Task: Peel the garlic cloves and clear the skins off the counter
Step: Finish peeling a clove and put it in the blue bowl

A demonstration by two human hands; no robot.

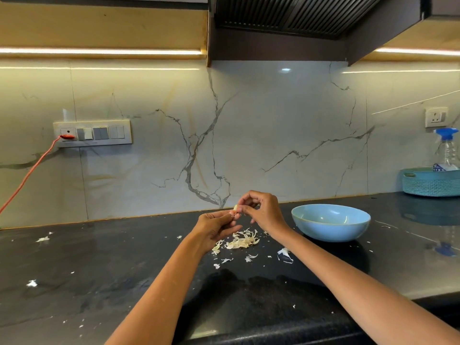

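A garlic clove [235, 208] is being held in the air above the black counter [99, 270], pinched at its lower end by the curled fingertips of the left hand [216, 226]. The right hand [261, 210] is meeting it from the other side, thumb and forefinger closing on the clove's upper part while the remaining fingers are arching loosely. Directly beneath the hands a heap of pale skins [240, 241] is lying on the counter, with smaller flakes scattering outward to the left edge and toward the front. A light blue bowl [330, 221] is standing just right of the right wrist; its contents cannot be told. Farther right, a teal basket [430, 183] is holding a spray bottle [446, 148]. Behind, a veined marble backsplash [249, 133] is carrying a switch panel [92, 133] with an orange cord [27, 175] plugged in.
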